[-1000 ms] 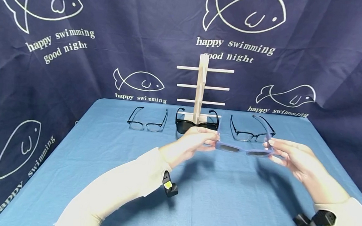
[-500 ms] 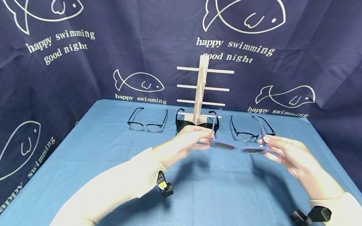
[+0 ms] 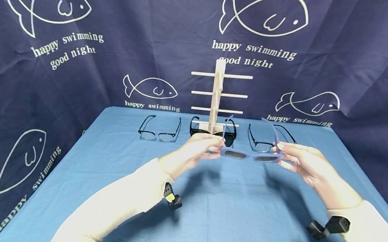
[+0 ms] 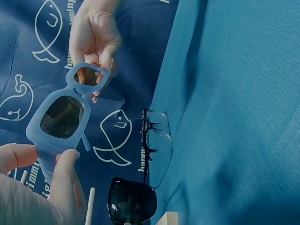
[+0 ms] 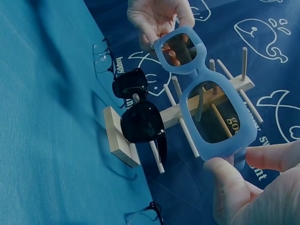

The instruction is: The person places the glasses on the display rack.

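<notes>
Pale blue sunglasses (image 3: 250,156) with dark lenses are held in the air by both hands, temples open and pointing toward the backdrop. My left hand (image 3: 196,152) pinches the left end near the hinge, thumb and fingers on the frame. At the opposite end my right hand (image 3: 309,163) grips the right hinge area the same way. Behind them stands a wooden display rack (image 3: 217,90) with several crossbars. Black sunglasses (image 5: 143,122) sit at its lowest bar, partly hidden by my left hand in the head view. The upper bars carry nothing.
Dark-rimmed eyeglasses (image 3: 158,136) lie unfolded on the blue tablecloth (image 3: 220,215) left of the rack. Another dark-rimmed pair (image 3: 263,147) lies to the right, partly behind the blue sunglasses and my right hand. A navy fish-print curtain (image 3: 160,29) hangs behind the table.
Both hands have shifted left together with the blue sunglasses, bringing them closer to the front of the rack. The grip of each hand looks the same. The other glasses have stayed put.
</notes>
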Available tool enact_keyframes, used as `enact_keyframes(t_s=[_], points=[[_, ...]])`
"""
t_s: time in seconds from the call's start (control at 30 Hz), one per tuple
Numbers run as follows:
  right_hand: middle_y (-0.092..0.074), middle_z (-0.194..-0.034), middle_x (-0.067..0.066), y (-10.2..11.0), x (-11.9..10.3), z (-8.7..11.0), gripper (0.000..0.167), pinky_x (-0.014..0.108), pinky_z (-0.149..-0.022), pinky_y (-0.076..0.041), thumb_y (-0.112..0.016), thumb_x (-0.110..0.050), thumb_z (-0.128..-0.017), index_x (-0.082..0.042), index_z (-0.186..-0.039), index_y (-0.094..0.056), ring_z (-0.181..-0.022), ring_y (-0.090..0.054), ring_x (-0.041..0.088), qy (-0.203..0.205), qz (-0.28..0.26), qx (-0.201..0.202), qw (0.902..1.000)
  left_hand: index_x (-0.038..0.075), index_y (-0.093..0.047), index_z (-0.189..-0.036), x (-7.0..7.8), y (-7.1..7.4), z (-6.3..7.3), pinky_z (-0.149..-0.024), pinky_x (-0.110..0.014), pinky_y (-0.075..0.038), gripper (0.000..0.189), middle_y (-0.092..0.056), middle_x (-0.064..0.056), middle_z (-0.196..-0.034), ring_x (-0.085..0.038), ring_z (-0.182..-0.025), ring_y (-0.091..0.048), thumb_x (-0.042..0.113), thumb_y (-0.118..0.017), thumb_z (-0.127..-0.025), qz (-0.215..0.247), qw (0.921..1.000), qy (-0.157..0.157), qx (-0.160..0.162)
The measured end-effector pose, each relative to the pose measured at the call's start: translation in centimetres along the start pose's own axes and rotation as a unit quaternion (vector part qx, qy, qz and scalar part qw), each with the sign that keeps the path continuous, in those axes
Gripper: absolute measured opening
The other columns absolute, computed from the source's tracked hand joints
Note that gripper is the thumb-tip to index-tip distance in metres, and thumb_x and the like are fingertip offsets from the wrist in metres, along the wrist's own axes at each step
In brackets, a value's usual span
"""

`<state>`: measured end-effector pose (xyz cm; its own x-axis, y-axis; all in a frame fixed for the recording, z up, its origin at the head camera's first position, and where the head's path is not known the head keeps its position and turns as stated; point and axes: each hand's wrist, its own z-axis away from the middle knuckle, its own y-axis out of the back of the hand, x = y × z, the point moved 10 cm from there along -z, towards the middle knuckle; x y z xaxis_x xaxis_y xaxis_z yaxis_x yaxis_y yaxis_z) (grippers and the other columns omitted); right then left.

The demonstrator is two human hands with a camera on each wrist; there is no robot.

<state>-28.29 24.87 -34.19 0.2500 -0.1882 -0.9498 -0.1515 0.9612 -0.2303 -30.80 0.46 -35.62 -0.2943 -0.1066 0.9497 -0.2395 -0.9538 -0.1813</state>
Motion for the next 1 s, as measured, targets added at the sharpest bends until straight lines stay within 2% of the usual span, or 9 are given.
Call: enact_keyframes(t_s=[0.1,0.33,0.53,0.7,0.8,1.0], points=[[-0.075,-0.088,-0.003,-0.2,0.0,-0.1,0.024,0.024,-0.076,-0.062,-0.058,-0.007,-0.097,-0.018,-0.087,-0.077,-0.083,-0.070,0.007,-0.006,-0.007,0.002,1.0000,-0.005,-0.065,-0.112,0.1,0.2,0.0,-0.085,-0.032,-0.062,0.026,-0.070,-0.010,-0.103,-0.013,-0.079,-0.063,0.001,-0.065,-0.087,0.001,1.0000,0.001,0.002],[-0.076,-0.087,-0.003,-0.6,0.0,-0.2,0.023,0.025,-0.076,-0.062,-0.059,-0.007,-0.096,-0.017,-0.087,-0.077,-0.083,-0.070,0.007,-0.009,-0.014,0.003,0.9998,-0.004,-0.066,-0.113,0.0,0.6,0.1,-0.088,-0.034,-0.060,0.026,-0.065,-0.020,-0.120,-0.012,-0.077,-0.063,0.002,-0.065,-0.088,0.003,1.0000,0.003,0.005],[-0.075,-0.087,-0.003,-0.7,0.2,-0.3,0.023,0.024,-0.075,-0.062,-0.059,-0.007,-0.096,-0.018,-0.087,-0.077,-0.082,-0.070,0.007,-0.011,-0.011,0.002,0.9999,-0.003,-0.066,-0.111,0.0,0.9,0.2,-0.084,-0.031,-0.062,0.024,-0.070,-0.010,-0.104,-0.011,-0.074,-0.062,0.003,-0.065,-0.087,0.005,0.9999,0.000,0.010],[-0.075,-0.089,-0.004,-1.0,0.2,-0.4,0.022,0.024,-0.076,-0.062,-0.059,-0.008,-0.096,-0.018,-0.089,-0.077,-0.086,-0.069,0.007,-0.012,-0.011,-0.006,0.9999,-0.003,-0.066,-0.112,0.4,1.1,0.4,-0.082,-0.028,-0.062,0.026,-0.069,-0.014,-0.110,-0.011,-0.075,-0.062,0.003,-0.064,-0.087,0.001,0.9999,-0.006,0.010],[-0.075,-0.090,-0.004,-1.4,0.1,-0.6,0.021,0.024,-0.077,-0.062,-0.059,-0.008,-0.096,-0.018,-0.089,-0.077,-0.087,-0.069,0.007,-0.012,-0.014,-0.011,0.9998,-0.004,-0.065,-0.114,0.6,1.3,0.5,-0.084,-0.029,-0.061,0.027,-0.069,-0.013,-0.107,-0.011,-0.076,-0.061,0.003,-0.063,-0.088,0.000,0.9999,-0.008,0.013],[-0.075,-0.088,-0.003,-1.9,-0.4,-0.8,0.022,0.024,-0.075,-0.062,-0.060,-0.007,-0.096,-0.017,-0.087,-0.077,-0.083,-0.069,0.008,-0.011,-0.023,-0.012,0.9996,-0.007,-0.063,-0.118,1.0,1.7,0.5,-0.087,-0.031,-0.061,0.030,-0.066,-0.002,-0.095,-0.011,-0.077,-0.061,0.004,-0.063,-0.089,-0.001,0.9999,-0.009,0.015]])
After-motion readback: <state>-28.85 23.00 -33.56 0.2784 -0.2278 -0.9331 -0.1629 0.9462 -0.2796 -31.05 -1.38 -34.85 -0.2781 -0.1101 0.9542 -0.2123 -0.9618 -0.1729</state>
